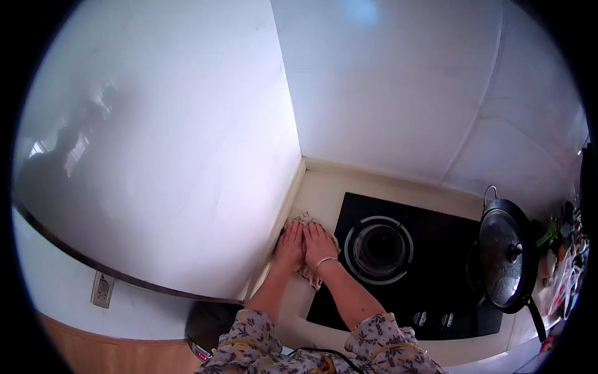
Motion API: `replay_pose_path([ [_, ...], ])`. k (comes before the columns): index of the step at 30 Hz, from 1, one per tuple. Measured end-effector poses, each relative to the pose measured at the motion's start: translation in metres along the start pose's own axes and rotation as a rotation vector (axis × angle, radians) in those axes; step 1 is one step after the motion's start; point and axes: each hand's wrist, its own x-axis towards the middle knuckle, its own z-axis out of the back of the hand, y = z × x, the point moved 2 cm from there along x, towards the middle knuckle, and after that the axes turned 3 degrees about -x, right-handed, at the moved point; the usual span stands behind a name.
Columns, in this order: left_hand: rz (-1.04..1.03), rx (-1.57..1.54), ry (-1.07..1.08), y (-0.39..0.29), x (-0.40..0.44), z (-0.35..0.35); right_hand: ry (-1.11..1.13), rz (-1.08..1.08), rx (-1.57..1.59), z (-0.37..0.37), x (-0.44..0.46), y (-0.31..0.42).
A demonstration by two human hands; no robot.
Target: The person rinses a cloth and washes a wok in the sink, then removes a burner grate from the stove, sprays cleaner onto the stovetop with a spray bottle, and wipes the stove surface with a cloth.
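In the head view, the left hand point(289, 247) and the right hand point(319, 243) lie flat side by side, fingers together and pointing away from the person, both pressing down on a crumpled cloth point(311, 278). The cloth is on the pale worktop point(319, 188), in the narrow strip between the white wall point(205, 149) and the black glass cooktop point(430, 240). With so little room there, a wide sideways push could knock the knuckles against the wall or catch a fold on the burner ring point(379, 249), which sits close to the right hand. If the ring were hot, skin or fabric could be burned; no flame shows, and its heat cannot be told. Because the cloth is bunched rather than folded flat, it could slide or roll from under the palms if they leaned unevenly. The lidded pan point(501, 255) is well apart, at the far right of the cooktop, so a knock there seems unlikely. The cloth looks soft and thin, pinkish beige with darker patches, its wrinkled edges poking out beyond the fingertips and below the wrists; whether it is damp cannot be told.
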Motion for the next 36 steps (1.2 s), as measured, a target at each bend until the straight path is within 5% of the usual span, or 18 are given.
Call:
replay_pose_path([
  [16,-0.076,0.063,-0.021,-0.024,-0.107,0.014,0.079,0.117,-0.096,0.002,-0.089,0.018],
  [25,-0.136,-0.036,0.146,-0.068,-0.229,0.044,0.070,0.207,-0.137,0.024,-0.222,0.056],
  [36,-0.200,-0.048,0.148,-0.085,-0.179,0.040,0.112,0.140,-0.061,0.029,-0.193,0.020],
])
